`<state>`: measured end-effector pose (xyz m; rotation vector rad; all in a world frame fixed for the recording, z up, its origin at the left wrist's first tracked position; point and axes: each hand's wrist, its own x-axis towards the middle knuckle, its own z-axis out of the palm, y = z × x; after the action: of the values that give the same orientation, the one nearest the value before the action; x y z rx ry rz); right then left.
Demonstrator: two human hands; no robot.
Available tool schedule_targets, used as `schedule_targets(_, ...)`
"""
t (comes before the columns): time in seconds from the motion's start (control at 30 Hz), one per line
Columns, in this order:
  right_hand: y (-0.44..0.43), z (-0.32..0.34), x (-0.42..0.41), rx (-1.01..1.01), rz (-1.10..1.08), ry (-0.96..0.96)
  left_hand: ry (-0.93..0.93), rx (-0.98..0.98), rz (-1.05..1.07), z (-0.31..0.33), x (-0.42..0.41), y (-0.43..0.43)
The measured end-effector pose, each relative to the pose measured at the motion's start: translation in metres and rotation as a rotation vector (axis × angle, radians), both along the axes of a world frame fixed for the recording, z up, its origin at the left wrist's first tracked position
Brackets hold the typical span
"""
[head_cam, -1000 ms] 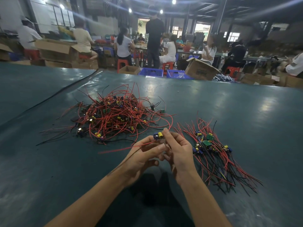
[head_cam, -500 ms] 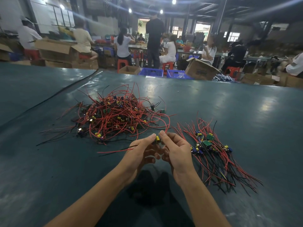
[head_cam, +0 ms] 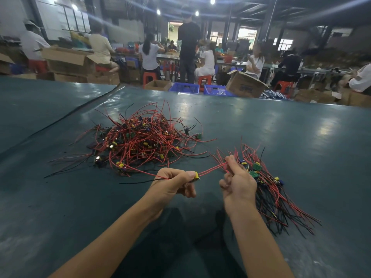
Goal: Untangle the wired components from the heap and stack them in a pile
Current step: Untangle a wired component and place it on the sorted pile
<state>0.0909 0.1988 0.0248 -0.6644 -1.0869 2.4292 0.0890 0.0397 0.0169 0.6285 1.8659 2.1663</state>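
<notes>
A tangled heap of wired components (head_cam: pixel 140 141), with red and black leads and small yellow and green parts, lies on the dark green table (head_cam: pixel 281 141) ahead to the left. A sorted pile (head_cam: pixel 271 189) lies to the right, its wires fanned toward me. My left hand (head_cam: pixel 172 183) pinches one wired component (head_cam: pixel 196 175) by its yellow part, with red and black leads trailing left. My right hand (head_cam: pixel 236 181) pinches that component's red wires, stretched straight between both hands, just left of the pile.
The table's far edge (head_cam: pixel 220 96) runs across the back, and a seam (head_cam: pixel 66 115) in the cover slants at the left. Beyond it stand cardboard boxes (head_cam: pixel 245 85), blue crates (head_cam: pixel 184 88), red stools and several seated people.
My hands were together around the component. They have pulled apart, the right hand sliding right along the red wires and drawing them straight.
</notes>
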Motion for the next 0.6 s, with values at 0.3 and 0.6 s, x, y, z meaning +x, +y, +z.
schedule_targets(0.3, -0.011, -0.004, 0.009, 0.199, 0.142, -0.019, -0.009, -0.038, 0.024, -0.005, -0.001, 0.001)
schedule_targets(0.6, -0.024, -0.003, 0.012, 0.471, 0.249, -0.039, 0.008, -0.109, 0.032, -0.007, -0.002, 0.001)
